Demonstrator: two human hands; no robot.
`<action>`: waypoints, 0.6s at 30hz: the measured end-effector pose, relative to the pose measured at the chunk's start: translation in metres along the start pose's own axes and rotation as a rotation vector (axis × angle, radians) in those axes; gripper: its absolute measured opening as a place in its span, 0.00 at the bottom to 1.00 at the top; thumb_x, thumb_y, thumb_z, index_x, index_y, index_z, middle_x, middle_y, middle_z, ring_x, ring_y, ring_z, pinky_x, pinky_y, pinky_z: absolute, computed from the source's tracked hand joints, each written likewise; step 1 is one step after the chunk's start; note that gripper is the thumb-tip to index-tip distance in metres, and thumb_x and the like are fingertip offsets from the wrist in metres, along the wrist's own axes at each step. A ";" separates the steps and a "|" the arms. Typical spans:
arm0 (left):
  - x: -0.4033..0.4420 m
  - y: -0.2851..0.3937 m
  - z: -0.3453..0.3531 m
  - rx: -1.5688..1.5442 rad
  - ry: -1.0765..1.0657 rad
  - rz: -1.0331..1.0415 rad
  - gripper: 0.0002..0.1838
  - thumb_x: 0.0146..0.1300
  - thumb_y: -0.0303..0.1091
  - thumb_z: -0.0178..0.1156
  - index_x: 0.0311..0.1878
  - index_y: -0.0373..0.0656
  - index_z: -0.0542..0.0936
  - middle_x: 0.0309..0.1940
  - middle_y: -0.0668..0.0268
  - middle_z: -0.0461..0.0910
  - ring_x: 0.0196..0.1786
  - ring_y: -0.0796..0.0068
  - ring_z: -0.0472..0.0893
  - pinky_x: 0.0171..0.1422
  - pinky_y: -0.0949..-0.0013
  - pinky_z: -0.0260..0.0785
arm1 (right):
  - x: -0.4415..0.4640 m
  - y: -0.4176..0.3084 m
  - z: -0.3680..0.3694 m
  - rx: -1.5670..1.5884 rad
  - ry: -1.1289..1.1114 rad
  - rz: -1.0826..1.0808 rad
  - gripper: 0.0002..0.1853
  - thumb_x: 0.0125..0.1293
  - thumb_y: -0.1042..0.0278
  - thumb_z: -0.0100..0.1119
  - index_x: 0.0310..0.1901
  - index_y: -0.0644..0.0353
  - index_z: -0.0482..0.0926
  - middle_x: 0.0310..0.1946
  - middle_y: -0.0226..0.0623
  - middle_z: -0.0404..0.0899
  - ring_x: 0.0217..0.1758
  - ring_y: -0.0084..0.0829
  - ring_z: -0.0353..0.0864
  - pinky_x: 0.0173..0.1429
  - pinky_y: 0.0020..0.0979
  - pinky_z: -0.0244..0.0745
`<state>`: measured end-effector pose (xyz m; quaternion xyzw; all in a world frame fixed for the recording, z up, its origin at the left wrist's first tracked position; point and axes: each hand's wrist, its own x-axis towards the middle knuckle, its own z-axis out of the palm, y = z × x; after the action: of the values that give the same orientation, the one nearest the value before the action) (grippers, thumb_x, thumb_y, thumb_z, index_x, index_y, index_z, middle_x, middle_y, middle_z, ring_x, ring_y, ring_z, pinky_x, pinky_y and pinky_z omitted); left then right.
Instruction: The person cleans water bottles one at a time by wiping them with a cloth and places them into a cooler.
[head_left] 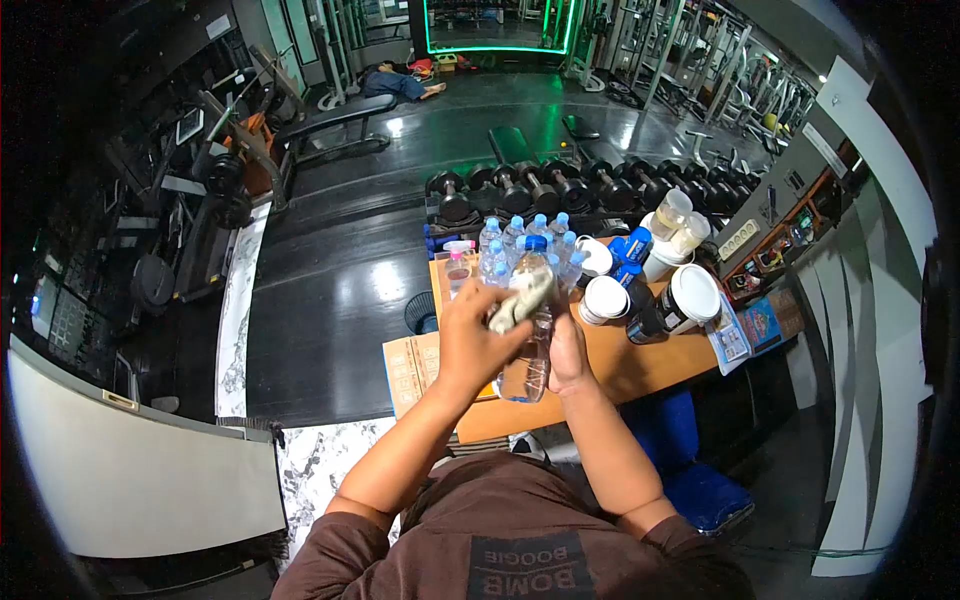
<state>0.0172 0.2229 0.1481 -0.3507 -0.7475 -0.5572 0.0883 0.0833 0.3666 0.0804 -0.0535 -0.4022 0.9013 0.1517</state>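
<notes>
My right hand [568, 352] is wrapped round a clear plastic water bottle [522, 382] with a blue cap, held tilted above the wooden desk. A pale, crumpled cloth [522, 303] is bunched in my left hand [472, 338] and pressed against the bottle's upper side. Just beyond, several blue-capped water bottles [490, 238] stand together on the desk. To their left is a spray bottle [457, 262] with a pink top. The held bottle and the cloth hide part of the group.
White-lidded tubs [692, 294], blue packages [632, 248] and a dark container [645, 318] crowd the right of the desk [600, 385]. A cardboard box [412, 368] sits at its left, a blue chair [690, 480] below. Dumbbells [565, 185] line a rack behind; a person [395, 85] lies on the far floor.
</notes>
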 end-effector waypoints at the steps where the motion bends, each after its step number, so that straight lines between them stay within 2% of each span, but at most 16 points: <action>1: -0.010 0.001 0.001 -0.026 -0.027 -0.008 0.20 0.47 0.24 0.75 0.48 0.38 0.89 0.36 0.62 0.82 0.39 0.65 0.83 0.48 0.66 0.76 | 0.005 -0.006 -0.003 0.122 -0.055 0.097 0.27 0.86 0.43 0.43 0.77 0.47 0.63 0.65 0.37 0.77 0.64 0.34 0.83 0.64 0.39 0.84; 2: -0.024 -0.004 0.003 -0.086 -0.075 -0.050 0.22 0.47 0.23 0.76 0.49 0.39 0.89 0.37 0.63 0.82 0.40 0.70 0.82 0.48 0.67 0.76 | 0.006 -0.006 -0.002 0.108 0.067 0.059 0.29 0.84 0.40 0.44 0.74 0.50 0.64 0.62 0.38 0.79 0.61 0.36 0.84 0.63 0.41 0.85; 4: -0.047 -0.002 0.000 -0.157 -0.169 -0.086 0.21 0.48 0.23 0.76 0.50 0.39 0.90 0.37 0.64 0.82 0.41 0.74 0.82 0.47 0.69 0.75 | 0.003 -0.018 0.006 0.060 0.060 -0.008 0.30 0.83 0.39 0.47 0.75 0.49 0.63 0.60 0.38 0.79 0.60 0.37 0.85 0.61 0.43 0.85; 7: -0.070 -0.004 -0.002 -0.309 -0.231 -0.203 0.22 0.47 0.25 0.78 0.49 0.40 0.91 0.35 0.64 0.81 0.38 0.72 0.81 0.45 0.70 0.74 | -0.001 -0.019 -0.002 0.011 0.137 0.015 0.30 0.83 0.41 0.49 0.76 0.47 0.61 0.60 0.39 0.78 0.59 0.38 0.86 0.59 0.45 0.86; 10: -0.075 -0.006 -0.009 -0.305 -0.232 -0.150 0.21 0.49 0.24 0.78 0.50 0.38 0.90 0.36 0.64 0.82 0.40 0.74 0.81 0.47 0.71 0.74 | -0.002 -0.017 -0.013 -0.035 0.191 0.046 0.30 0.83 0.41 0.49 0.76 0.48 0.59 0.62 0.40 0.77 0.57 0.39 0.86 0.58 0.44 0.86; 12: -0.066 -0.005 -0.009 -0.359 -0.106 -0.133 0.21 0.50 0.23 0.77 0.51 0.37 0.90 0.38 0.64 0.81 0.42 0.73 0.81 0.48 0.71 0.74 | -0.001 -0.011 -0.022 0.114 0.137 0.153 0.31 0.83 0.40 0.48 0.77 0.46 0.58 0.63 0.40 0.76 0.58 0.39 0.86 0.58 0.44 0.86; 13: -0.056 -0.001 -0.010 -0.314 -0.056 -0.101 0.21 0.51 0.23 0.76 0.51 0.38 0.90 0.38 0.64 0.81 0.41 0.73 0.81 0.48 0.71 0.74 | 0.000 -0.007 -0.016 -0.014 0.134 0.049 0.33 0.82 0.37 0.47 0.78 0.47 0.58 0.63 0.39 0.76 0.58 0.37 0.86 0.59 0.41 0.86; 14: -0.044 0.001 -0.011 -0.269 -0.006 -0.069 0.22 0.51 0.23 0.76 0.52 0.38 0.90 0.39 0.64 0.81 0.41 0.72 0.81 0.48 0.70 0.74 | -0.002 -0.010 -0.013 -0.163 0.257 0.146 0.35 0.82 0.36 0.46 0.79 0.47 0.57 0.63 0.37 0.76 0.58 0.33 0.85 0.59 0.39 0.86; 16: -0.020 -0.007 -0.006 -0.186 0.095 0.020 0.21 0.51 0.24 0.76 0.51 0.37 0.90 0.37 0.62 0.81 0.40 0.69 0.81 0.48 0.68 0.74 | -0.004 0.001 -0.002 -0.073 0.168 0.054 0.34 0.84 0.38 0.45 0.81 0.47 0.56 0.64 0.36 0.76 0.60 0.31 0.84 0.59 0.37 0.85; 18: -0.006 -0.002 -0.001 -0.186 0.093 -0.078 0.19 0.51 0.23 0.74 0.49 0.37 0.90 0.39 0.64 0.81 0.44 0.72 0.81 0.52 0.70 0.73 | -0.007 0.002 0.003 -0.078 0.109 0.039 0.31 0.85 0.41 0.43 0.81 0.47 0.56 0.65 0.35 0.75 0.62 0.30 0.83 0.61 0.36 0.84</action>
<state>0.0202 0.2187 0.1440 -0.3019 -0.7005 -0.6430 0.0683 0.0882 0.3607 0.0806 -0.1160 -0.4268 0.8836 0.1536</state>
